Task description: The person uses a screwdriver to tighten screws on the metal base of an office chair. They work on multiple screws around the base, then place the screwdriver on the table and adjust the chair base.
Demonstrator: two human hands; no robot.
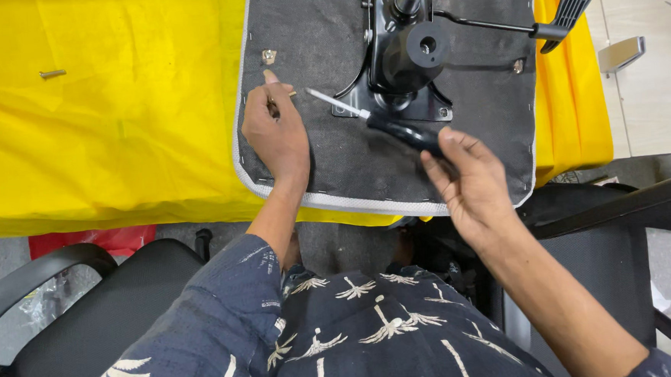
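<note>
Sleeves of dark blue cloth with a pale palm-tree print fill the near edge, between two black office chairs (105, 315) at the near left and near right. Farther out, the right hand (469, 185) hangs over the near right part of an upturned chair seat (334, 158), its fingers (456, 145) loosely spread and just touching the black handle of a screwdriver (393, 128); they are not wrapped round it. The tool lies on the seat's grey fabric underside with its pale shaft pointing far-left. The left hand (275, 134) rests on the left part of the seat, fingers curled shut on a small screw (292, 93) whose tip shows at the fingertips. Just beyond that hand sits a metal threaded insert (269, 56). At the seat's far middle stands the black tilt mechanism (405, 55), with a paddle lever (563, 8) reaching far right. The seat lies on a table under a yellow cloth (102, 124); a loose bolt (52, 73) lies far left.
</note>
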